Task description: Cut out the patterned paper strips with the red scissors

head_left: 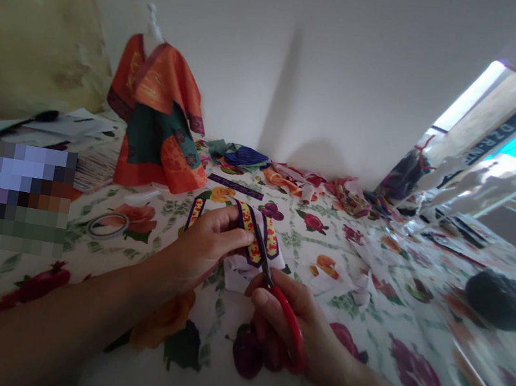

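My left hand [215, 235] pinches a strip of patterned ribbon [247, 218], yellow with red motifs and dark purple borders, above the tablecloth. Part of the ribbon hangs to the left of that hand, and a folded length with a pointed end lies to its right. My right hand [284, 318] grips red-handled scissors [289, 322]. Their dark blades point up and away, lying across the ribbon close to my left thumb. Whether the blades are parted I cannot tell. White material [238, 275] shows under the ribbon.
A small mannequin in an orange and green robe [153, 111] stands at the back left. Fabric scraps [289, 178] line the wall. A tape roll [107, 225] lies left, a dark bundle [505, 301] right. The fruit-print tablecloth [112, 369] covers the table.
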The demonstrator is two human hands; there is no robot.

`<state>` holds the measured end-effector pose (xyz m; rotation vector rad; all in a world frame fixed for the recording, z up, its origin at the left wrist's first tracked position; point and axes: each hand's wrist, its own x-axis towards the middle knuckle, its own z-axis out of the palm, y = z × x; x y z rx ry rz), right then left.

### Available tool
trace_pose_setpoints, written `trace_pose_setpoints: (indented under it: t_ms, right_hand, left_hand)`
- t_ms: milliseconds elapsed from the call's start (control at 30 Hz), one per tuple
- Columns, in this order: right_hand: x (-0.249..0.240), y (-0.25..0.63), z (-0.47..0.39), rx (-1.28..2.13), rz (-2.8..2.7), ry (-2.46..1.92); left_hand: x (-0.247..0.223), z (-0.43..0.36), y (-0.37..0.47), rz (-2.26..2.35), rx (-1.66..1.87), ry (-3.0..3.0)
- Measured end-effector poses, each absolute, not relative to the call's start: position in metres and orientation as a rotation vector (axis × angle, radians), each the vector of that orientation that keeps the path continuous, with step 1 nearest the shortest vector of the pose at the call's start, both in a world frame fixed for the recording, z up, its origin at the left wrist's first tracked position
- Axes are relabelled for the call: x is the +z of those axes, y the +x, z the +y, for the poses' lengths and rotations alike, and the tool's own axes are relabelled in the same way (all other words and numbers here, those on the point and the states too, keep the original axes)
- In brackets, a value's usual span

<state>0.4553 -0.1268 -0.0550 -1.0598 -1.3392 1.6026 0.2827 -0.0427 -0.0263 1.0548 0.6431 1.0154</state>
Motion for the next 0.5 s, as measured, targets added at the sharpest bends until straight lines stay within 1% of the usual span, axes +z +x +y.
trace_pose_setpoints:
  t_ms: [167, 333, 500]
  right_hand:
    - [-0.0522, 0.4561, -0.1269, 1.592, -1.373, -1.074]
    - [-0.0527, 0.4564, -0.1292, 1.610, -1.409, -1.070]
    - [-0.0525, 0.4563, -0.1297, 1.604, -1.407, -1.109]
  left_hand:
    - [-0.0211, -0.0414, 0.2816, 0.621, 0.988, 0.963]
    - [-0.0175, -0.0369, 0.2794, 0.660, 1.049, 0.760]
    - [-0.0193, -0.0338, 0.2779, 0.641, 1.067, 0.847]
